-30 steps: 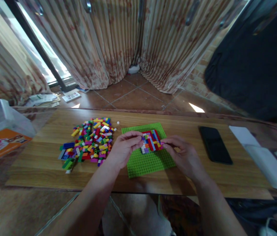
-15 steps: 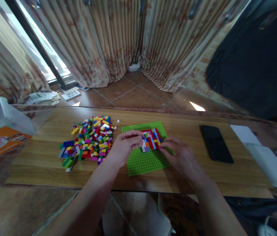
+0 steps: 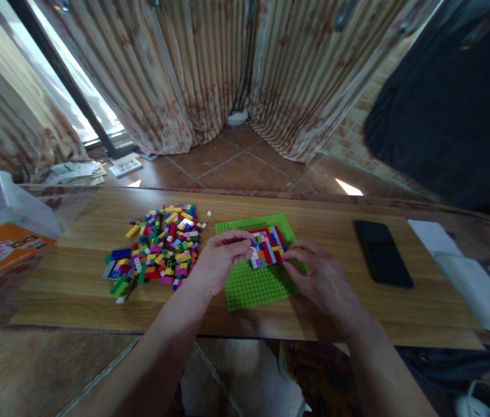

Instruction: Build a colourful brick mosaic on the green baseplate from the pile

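A green studded baseplate [image 3: 253, 292] lies on the wooden table, bearing a flat block of red, white, yellow, purple and other toy bricks [image 3: 270, 245]. At the left edge of this block, my left hand [image 3: 223, 259] has thumb and fingers pinched together; anything between them is hidden. My right hand [image 3: 317, 271] pinches at the block's right lower corner, thumb and forefinger nearly meeting. A speck of pink shows at its fingertips, too small to name. To the left of the plate is a pile of loose toy bricks [image 3: 171, 240] in many colours.
A black phone [image 3: 383, 253] lies on the table [image 3: 66, 284] at the right, with white objects [image 3: 466, 284] beyond it. At the far left stands a clear plastic tub [image 3: 6, 202] with an orange label. Curtains [image 3: 210, 75] hang behind the table.
Almost nothing differs. My right hand's fingertips have shifted very slightly at the block's right edge; my left hand stays in place.
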The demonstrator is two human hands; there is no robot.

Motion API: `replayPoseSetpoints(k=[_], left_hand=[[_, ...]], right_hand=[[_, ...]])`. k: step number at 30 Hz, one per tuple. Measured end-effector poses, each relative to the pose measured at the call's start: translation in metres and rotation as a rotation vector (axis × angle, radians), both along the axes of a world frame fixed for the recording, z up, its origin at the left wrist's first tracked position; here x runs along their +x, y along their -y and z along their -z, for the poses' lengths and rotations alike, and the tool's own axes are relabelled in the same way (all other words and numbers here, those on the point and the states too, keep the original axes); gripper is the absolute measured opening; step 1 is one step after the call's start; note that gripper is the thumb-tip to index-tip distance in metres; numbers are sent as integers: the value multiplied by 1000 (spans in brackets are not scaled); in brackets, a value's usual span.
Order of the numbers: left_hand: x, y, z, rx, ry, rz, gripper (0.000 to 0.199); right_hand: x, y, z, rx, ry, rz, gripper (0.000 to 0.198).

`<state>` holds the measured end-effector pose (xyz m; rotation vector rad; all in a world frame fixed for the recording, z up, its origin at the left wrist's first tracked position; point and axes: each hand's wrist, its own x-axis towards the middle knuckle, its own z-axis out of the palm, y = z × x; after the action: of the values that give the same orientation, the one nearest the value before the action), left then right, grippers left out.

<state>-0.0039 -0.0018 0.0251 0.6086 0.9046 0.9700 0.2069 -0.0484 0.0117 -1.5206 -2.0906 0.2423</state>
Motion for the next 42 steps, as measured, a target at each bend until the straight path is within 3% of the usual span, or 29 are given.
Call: replayPoseSetpoints(k=[42], left_hand=[[2,2,-2,-13,-38,4,19]], right_hand=[[2,-5,5,-93,-160,69,9]])
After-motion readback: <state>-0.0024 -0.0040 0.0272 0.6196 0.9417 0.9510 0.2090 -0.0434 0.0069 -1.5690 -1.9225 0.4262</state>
